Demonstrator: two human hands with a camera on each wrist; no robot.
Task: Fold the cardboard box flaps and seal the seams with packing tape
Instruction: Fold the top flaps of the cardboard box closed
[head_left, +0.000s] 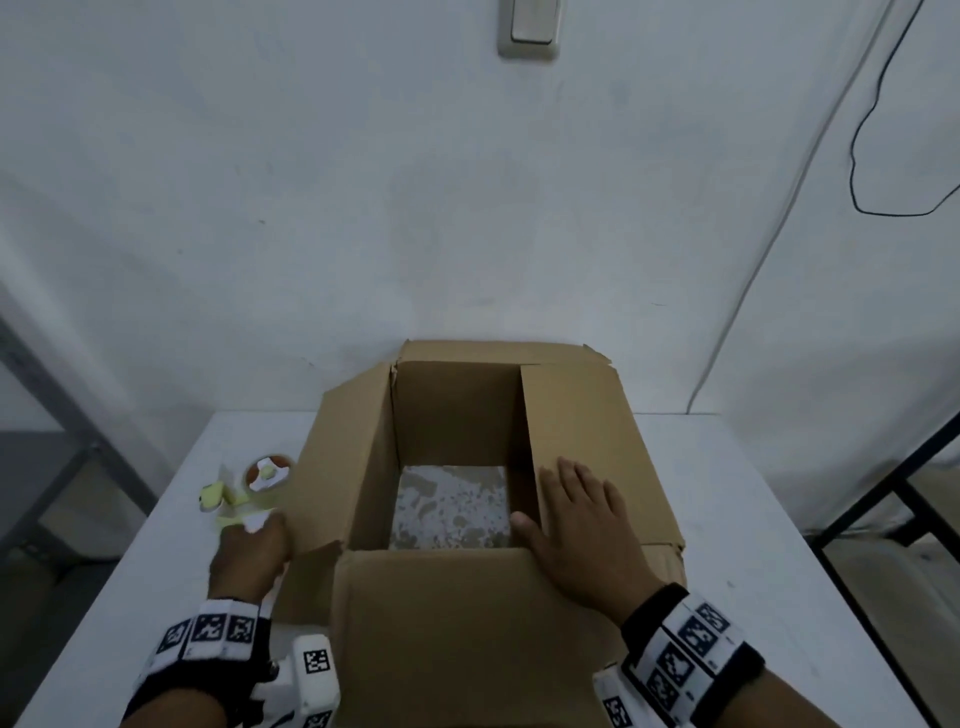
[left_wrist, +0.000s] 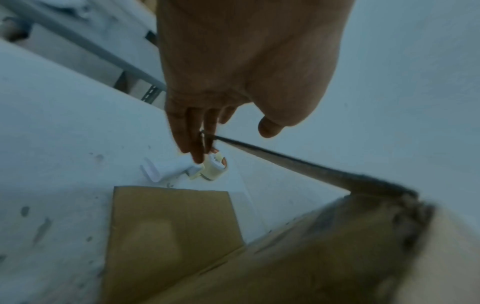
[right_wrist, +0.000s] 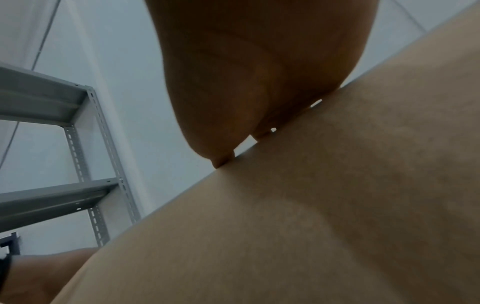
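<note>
An open cardboard box stands on the white table with all its flaps out. My right hand lies flat on the right flap, fingers straight and thumb at its inner edge; in the right wrist view the palm presses on cardboard. My left hand is outside the left flap. Its straight fingers touch that flap's edge, with the thumb apart. A tape roll lies just beyond the left hand.
Yellow and white dispenser pieces lie by the tape roll at the table's left side. A grey metal shelf stands to the left and a black frame to the right. The wall is close behind the box.
</note>
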